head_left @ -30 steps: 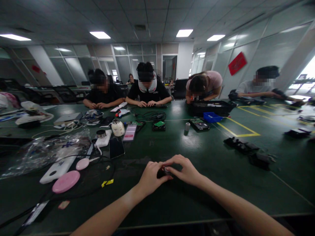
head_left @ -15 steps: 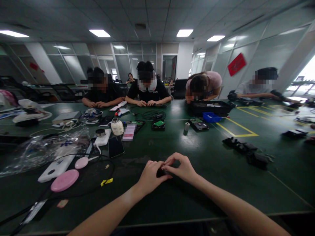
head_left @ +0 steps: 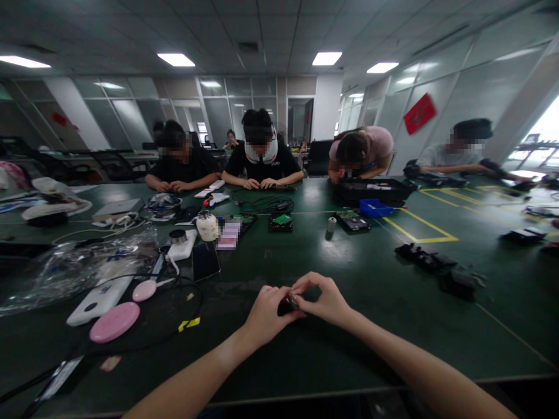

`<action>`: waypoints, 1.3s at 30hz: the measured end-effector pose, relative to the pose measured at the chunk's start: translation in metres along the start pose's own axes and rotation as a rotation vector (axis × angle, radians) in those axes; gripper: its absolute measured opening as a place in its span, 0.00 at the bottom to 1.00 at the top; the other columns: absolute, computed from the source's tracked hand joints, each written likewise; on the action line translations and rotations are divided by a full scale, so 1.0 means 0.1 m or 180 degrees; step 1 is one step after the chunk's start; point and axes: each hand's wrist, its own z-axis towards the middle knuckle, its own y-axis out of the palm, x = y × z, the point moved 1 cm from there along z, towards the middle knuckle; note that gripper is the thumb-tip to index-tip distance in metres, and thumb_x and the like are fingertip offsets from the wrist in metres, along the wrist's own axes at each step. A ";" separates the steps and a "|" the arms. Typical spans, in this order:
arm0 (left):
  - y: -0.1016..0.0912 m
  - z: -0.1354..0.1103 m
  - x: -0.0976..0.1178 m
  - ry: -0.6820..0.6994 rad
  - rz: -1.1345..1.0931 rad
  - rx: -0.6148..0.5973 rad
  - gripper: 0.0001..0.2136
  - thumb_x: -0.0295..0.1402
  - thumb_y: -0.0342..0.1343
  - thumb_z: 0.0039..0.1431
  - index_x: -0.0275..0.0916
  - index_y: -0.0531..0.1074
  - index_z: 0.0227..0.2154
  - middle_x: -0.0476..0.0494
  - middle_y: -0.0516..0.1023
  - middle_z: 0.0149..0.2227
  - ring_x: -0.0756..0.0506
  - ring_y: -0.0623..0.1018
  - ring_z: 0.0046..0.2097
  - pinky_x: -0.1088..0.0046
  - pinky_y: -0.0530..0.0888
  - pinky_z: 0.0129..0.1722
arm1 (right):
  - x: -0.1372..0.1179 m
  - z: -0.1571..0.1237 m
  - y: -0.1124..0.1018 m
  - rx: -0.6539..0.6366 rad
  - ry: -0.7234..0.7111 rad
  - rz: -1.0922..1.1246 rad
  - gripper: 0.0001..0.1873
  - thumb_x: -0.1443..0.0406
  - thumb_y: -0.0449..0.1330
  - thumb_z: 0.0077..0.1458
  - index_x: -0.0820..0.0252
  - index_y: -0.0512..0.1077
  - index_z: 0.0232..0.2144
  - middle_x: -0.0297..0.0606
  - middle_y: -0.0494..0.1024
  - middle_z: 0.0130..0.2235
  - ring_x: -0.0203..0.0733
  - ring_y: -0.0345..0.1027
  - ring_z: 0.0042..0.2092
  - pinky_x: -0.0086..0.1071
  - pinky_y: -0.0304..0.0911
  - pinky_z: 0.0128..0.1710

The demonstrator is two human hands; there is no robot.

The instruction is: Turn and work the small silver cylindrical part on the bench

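Observation:
My left hand [head_left: 267, 314] and my right hand [head_left: 326, 298] meet low over the green table, in the middle of the head view. Both are closed, thumbs and fingers curled in toward each other with the tips almost touching. Between them shows a bit of a small, greyish, shiny thing [head_left: 293, 300]. The fingers cover most of it, so its kind cannot be made out. Beyond the hands, a small metal cylinder [head_left: 332, 224] stands upright, near a hard drive [head_left: 353, 221]. Another drive with a green board [head_left: 280, 222] lies to the left of these.
On the left are a black phone [head_left: 206, 261], a pink disc [head_left: 115, 322], a cream jar [head_left: 207, 226], clear plastic wrap [head_left: 105, 262] and cables. Black parts [head_left: 456, 284] lie right. A blue tray [head_left: 375, 208] sits farther back. Several people work across the table [head_left: 371, 361].
My fingers have shifted slightly, and more of the small shiny thing shows between them. Both hands stay in the same place.

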 end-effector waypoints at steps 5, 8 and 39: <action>-0.01 0.01 0.01 -0.0067 0.0006 -0.0042 0.19 0.43 0.66 0.51 0.40 0.73 0.43 0.45 0.79 0.37 0.40 0.75 0.39 0.64 0.68 0.41 | -0.03 0.01 -0.04 -0.0164 -0.0122 -0.0005 0.11 0.71 0.64 0.49 0.57 0.74 0.37 0.36 0.80 0.38 0.41 0.74 0.39 0.35 0.67 0.43; -0.01 0.01 0.01 -0.0088 -0.0025 -0.0067 0.18 0.43 0.65 0.51 0.41 0.73 0.43 0.45 0.79 0.38 0.40 0.75 0.40 0.64 0.68 0.41 | -0.04 0.02 -0.06 -0.0177 -0.0137 -0.0168 0.12 0.70 0.65 0.49 0.56 0.74 0.38 0.36 0.80 0.39 0.42 0.74 0.40 0.36 0.66 0.45; -0.05 0.02 0.07 -0.0121 -0.0089 -0.0125 0.18 0.47 0.64 0.51 0.44 0.73 0.42 0.48 0.78 0.38 0.42 0.74 0.40 0.66 0.67 0.42 | 0.84 0.09 -0.52 -0.1399 0.1108 0.0551 0.24 0.58 0.73 0.37 0.64 0.75 0.37 0.42 0.82 0.37 0.40 0.76 0.35 0.28 0.66 0.31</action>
